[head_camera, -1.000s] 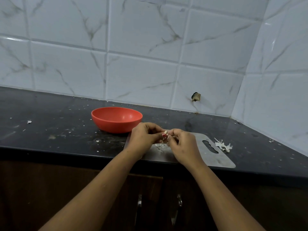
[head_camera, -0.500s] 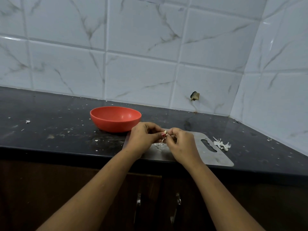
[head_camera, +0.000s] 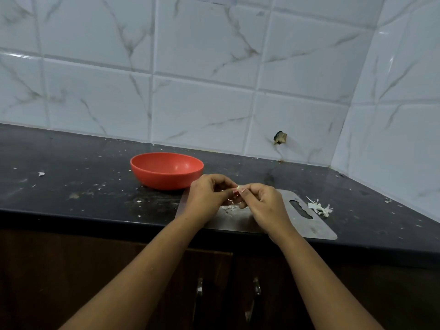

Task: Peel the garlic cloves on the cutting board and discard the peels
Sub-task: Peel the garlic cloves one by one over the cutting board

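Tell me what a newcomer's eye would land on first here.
The orange-red bowl stands out on the dark counter, left of the steel cutting board. Above the board, the left hand and right hand pinch a small garlic clove between them. A heap of white peels lies by the board's right end.

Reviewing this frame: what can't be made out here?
Head view only.
garlic clove: only a tip shows, pinched between left hand and right hand; how much is peeled is too small to tell.
cutting board: middle hidden by both hands.
red bowl: bottom hidden by its near wall.
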`<state>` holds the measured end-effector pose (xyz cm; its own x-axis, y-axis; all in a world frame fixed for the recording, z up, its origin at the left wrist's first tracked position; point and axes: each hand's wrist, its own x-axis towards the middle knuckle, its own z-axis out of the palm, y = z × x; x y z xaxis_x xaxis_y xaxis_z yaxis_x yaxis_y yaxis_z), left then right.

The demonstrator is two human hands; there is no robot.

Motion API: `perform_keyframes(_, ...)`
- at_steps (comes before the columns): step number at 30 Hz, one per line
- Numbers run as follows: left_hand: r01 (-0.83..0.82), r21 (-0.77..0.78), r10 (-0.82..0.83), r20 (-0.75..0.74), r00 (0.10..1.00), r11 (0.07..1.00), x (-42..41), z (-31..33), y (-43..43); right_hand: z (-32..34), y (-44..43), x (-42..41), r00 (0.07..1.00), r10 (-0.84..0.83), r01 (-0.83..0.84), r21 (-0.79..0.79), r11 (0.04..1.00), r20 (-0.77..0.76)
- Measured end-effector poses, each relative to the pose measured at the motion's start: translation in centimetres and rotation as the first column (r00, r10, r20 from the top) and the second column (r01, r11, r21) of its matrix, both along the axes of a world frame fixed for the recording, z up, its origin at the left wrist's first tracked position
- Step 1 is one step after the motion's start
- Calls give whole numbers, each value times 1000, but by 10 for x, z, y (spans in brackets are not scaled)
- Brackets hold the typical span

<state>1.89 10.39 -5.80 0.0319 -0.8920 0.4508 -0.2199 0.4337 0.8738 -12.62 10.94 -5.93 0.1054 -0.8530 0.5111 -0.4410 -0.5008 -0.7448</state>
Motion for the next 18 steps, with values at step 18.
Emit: perform_keyframes(18,4,-79,2,85,996,997,0,-1,-1,0,0,-2,1000,-9,9,4,1000,-27)
